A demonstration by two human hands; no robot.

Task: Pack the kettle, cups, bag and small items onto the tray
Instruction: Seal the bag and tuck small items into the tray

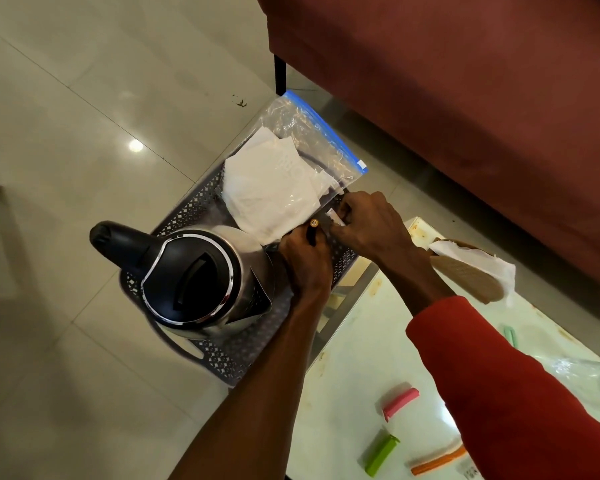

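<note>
Dim warm light, lamp glare on floor [135, 145], wide-angle bowing.

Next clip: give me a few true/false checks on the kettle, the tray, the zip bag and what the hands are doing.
1. The kettle stands on the grey tray. True.
2. The zip bag lies on the table. False: it lies on the tray's far end, holding white paper.
3. The left hand holds a small battery-like item. True.
4. The right hand rests empty on the table. False: it pinches a small white item over the tray.
5. The pink clip is on the tray. False: it lies on the table.
</note>
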